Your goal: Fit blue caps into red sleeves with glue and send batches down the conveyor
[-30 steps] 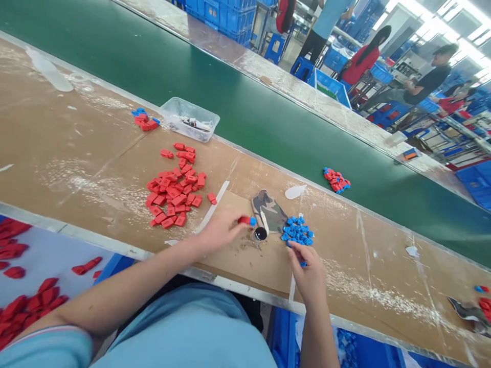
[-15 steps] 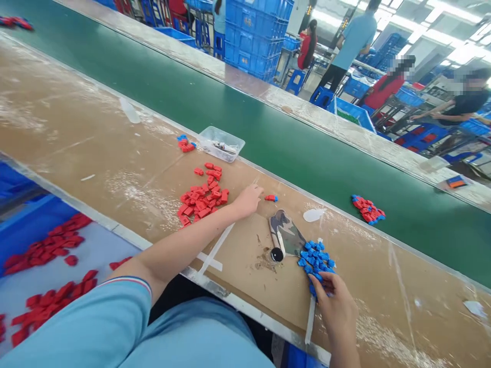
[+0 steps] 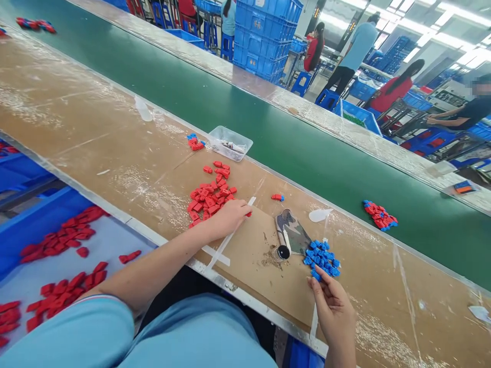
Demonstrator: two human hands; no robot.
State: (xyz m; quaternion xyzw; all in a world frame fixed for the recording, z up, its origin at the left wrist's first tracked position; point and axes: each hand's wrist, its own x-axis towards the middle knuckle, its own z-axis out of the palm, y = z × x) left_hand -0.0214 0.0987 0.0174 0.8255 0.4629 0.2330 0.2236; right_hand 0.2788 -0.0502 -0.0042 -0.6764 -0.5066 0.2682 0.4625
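Cardboard-covered bench (image 3: pixel 115 153) carries red pieces (image 3: pixel 209 199), blue pieces (image 3: pixel 322 258).

Red pieces (image 3: pixel 210 199): small flat red plastic blocks in a loose heap on the brown cardboard worktop, the left hand's fingers resting at the heap's near right edge.
Blue pieces (image 3: pixel 321 257): small blue plastic caps in a tight pile on the cardboard, just beyond the right hand's fingertips.
Joined piece (image 3: pixel 276 197): one red block with a blue cap, lying alone between the piles.
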